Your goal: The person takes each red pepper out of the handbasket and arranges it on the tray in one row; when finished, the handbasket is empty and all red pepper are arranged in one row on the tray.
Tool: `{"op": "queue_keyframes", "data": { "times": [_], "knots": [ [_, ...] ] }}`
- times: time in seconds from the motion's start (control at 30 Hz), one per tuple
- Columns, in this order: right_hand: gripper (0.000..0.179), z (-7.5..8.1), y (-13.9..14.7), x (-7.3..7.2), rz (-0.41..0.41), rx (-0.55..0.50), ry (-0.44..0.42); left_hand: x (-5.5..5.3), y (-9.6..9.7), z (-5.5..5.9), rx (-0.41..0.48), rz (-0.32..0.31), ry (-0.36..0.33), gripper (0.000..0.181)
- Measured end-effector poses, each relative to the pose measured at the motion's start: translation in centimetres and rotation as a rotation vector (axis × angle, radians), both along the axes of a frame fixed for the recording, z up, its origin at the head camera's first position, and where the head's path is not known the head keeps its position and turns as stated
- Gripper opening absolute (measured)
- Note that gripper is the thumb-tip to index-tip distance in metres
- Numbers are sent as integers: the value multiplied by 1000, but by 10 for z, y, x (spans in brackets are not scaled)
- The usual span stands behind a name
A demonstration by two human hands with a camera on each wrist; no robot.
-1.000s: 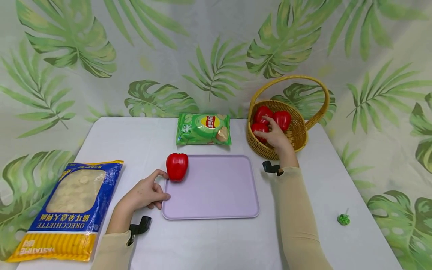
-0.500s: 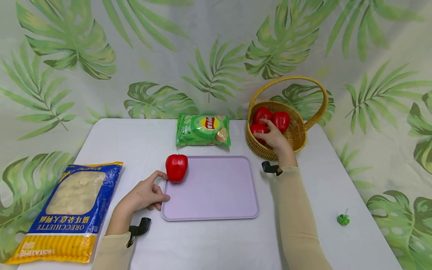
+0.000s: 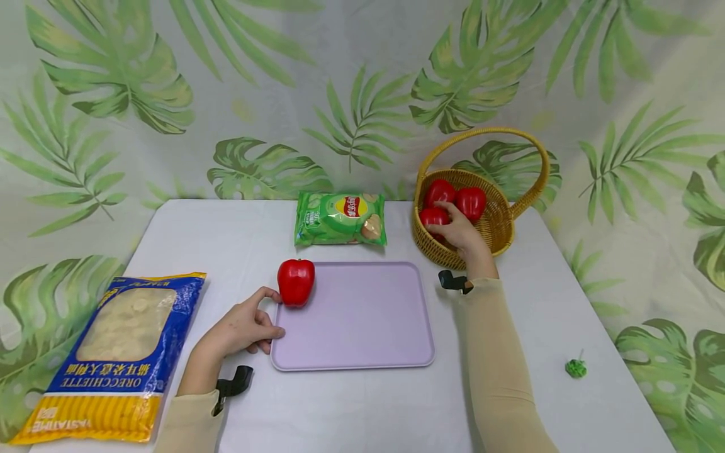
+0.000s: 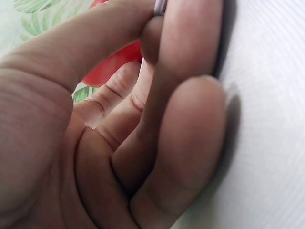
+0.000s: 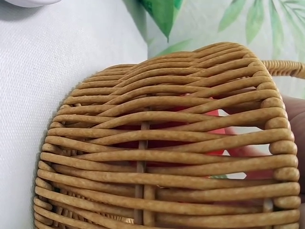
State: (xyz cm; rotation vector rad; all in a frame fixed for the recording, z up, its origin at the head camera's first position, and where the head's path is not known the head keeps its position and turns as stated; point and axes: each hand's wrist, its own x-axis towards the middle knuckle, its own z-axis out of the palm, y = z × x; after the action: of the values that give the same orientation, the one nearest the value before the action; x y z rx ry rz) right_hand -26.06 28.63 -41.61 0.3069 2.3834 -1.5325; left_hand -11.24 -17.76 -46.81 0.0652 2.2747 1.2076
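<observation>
In the head view my left hand [image 3: 243, 324] grips the left edge of a lilac tray [image 3: 362, 340], thumb on its rim. A red bell pepper [image 3: 296, 283] lies in the tray's upper left corner, close to my left index finger. My right hand [image 3: 463, 233] reaches into a wicker basket [image 3: 501, 229], its fingers curled round the front red bell pepper [image 3: 433, 218]. Two more red bell peppers [image 3: 471, 203] lie behind that one. In the right wrist view the basket's wall [image 5: 162, 181] hides most of the hand; red shows through the weave.
A green bag of chips [image 3: 340, 219] lies behind the tray. To the left is a blue and yellow bag of orecchiette [image 3: 121, 340]. A small green object [image 3: 576, 368] sits on the white table [image 3: 351, 409] at the right. The basket's tall handle [image 3: 487, 131] arches above it.
My right fingers have closed slightly more round the front bell pepper in the basket. The left hand and the tray keep their places.
</observation>
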Motion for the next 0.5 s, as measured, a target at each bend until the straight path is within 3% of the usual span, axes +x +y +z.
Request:
{"op": "queue_keyframes", "data": {
  "times": [0.5],
  "knots": [
    [76,-5,0,-2,-28,14,42,1,0,-1,-1,3,8,65]
  ]
}}
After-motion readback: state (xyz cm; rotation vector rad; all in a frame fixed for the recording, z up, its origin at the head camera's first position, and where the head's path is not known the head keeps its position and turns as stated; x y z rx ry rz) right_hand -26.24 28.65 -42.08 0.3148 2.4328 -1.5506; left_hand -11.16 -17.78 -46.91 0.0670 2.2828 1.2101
